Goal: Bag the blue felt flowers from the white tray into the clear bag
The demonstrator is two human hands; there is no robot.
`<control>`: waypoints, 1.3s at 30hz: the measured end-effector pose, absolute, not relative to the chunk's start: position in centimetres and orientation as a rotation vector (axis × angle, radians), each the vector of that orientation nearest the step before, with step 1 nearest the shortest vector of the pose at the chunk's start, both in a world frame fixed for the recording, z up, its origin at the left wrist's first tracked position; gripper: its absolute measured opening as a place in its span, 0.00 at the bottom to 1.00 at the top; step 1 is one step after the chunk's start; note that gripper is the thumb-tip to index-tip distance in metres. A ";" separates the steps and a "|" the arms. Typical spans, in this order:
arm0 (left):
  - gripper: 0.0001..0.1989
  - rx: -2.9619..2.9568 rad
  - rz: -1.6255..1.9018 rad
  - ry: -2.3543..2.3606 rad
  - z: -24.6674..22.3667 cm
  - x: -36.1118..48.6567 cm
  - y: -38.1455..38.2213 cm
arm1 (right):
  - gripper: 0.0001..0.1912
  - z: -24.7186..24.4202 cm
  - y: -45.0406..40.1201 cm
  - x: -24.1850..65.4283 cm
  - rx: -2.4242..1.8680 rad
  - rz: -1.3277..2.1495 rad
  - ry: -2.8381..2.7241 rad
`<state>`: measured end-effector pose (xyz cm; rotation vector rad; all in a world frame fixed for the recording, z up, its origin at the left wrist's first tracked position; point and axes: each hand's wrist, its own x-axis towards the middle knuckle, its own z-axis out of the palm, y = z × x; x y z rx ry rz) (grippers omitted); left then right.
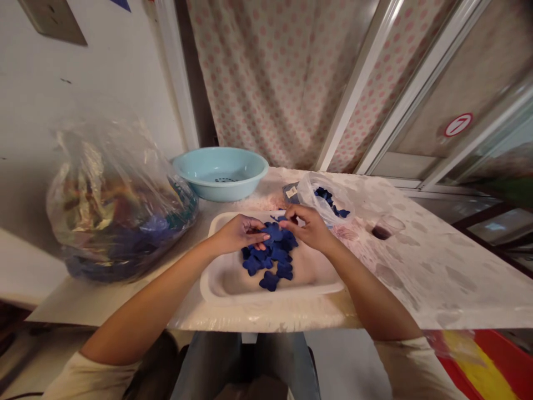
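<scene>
A white tray point(225, 286) sits at the table's near edge, with a loose heap of dark blue fabric-like flower pieces point(270, 280) in it. Above the heap, my left hand point(239, 233) pinches one blue flower piece point(273, 231) between thumb and fingers. Close beside it, my right hand point(308, 226) is closed in a pinch at a small blue piece by the far side of that flower. Whether both hands grip the same piece, I cannot tell. The fingertips partly hide it.
Behind the tray stands a light blue basin point(225, 191). A large clear bag point(120, 222) of coloured material is at left. Right of the tray are an open plastic bag point(310, 191) with more blue pieces and a cup point(387, 226) of dark liquid. A curtain hangs behind the table.
</scene>
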<state>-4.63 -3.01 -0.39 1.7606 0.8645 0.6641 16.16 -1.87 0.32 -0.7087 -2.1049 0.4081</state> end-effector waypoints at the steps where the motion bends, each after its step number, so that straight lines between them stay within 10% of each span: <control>1: 0.12 1.766 0.677 0.878 -0.3 -4.6 -3.0 | 0.11 0.2 -1.6 16.2 -0.786 0.398 -2.021; 39: 0.17 2.044 0.743 1.061 -0.7 -4.9 -3.0 | 0.22 0.7 -0.9 17.8 -0.782 0.316 -2.471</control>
